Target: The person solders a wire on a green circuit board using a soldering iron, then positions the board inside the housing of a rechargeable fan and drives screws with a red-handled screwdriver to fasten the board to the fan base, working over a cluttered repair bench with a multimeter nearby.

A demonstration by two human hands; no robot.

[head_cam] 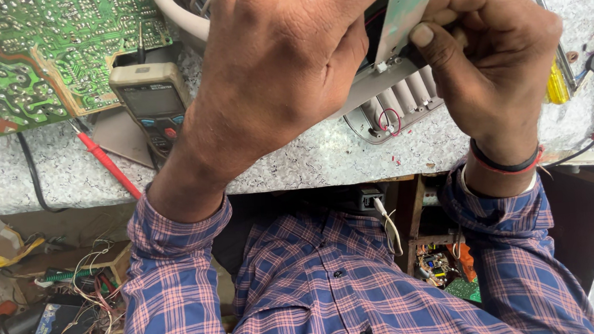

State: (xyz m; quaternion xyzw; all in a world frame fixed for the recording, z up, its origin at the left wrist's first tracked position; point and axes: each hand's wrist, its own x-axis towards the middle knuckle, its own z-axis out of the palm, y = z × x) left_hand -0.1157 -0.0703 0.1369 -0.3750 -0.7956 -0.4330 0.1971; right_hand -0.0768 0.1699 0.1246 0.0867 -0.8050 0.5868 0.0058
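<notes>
— Between the two hands, what is there?
— A grey plastic housing [395,97] with a ribbed grille, lying on the speckled surface [296,161], and a pale green board [405,7] standing up out of it. The right hand [492,64] has its fingers [436,33] curled tight, thumb pressed to the board's lower edge. The left hand [281,68] is closed over the housing's far side; what its fingers grip is hidden beneath it, so I cannot tell.
— And beside the left fingers?
— A multimeter [151,101] lies just outside them, its red probe [107,162] slanting nearer the wrist, and a large green circuit board [51,52] lies beyond. Outside the right fingers lies a yellow-handled screwdriver [556,83].
</notes>
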